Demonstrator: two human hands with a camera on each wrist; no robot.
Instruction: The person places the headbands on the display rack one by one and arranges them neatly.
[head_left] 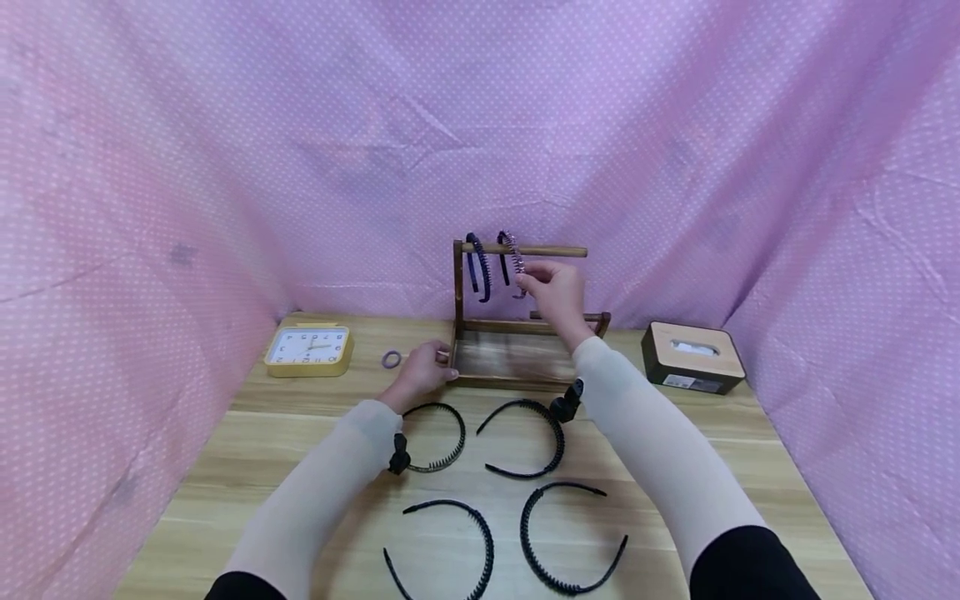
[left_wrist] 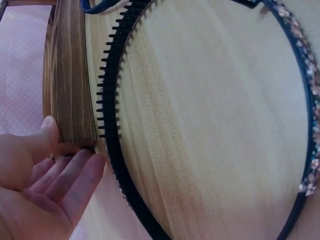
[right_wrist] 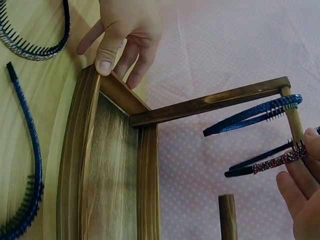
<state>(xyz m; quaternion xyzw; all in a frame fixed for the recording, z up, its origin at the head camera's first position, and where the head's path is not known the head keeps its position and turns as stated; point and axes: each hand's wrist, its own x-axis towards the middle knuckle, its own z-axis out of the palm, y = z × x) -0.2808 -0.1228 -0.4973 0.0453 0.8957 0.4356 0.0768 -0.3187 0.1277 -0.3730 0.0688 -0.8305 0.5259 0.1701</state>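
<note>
2 arms (head_left: 322,483) (head_left: 660,450) extended; left hand (head_left: 420,370) low, gripping; right hand (head_left: 557,293) higher, apparently pinching.

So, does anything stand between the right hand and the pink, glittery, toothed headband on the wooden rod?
Nothing visible does: the right hand holds the pink, glittery, toothed headband, which hangs over the round, light wooden rod. The shiny, dark blue, toothed headband hangs farther along the rod, not between them.

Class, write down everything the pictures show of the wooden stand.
The wooden stand looks brown and grained, standing upright on the table. Its base is a shallow tray. A post at the left carries a paler round bar, with a blue headband and a sparkly one looped over it; a shorter bar sits lower, to the right. The left hand grips the near left corner.
</note>
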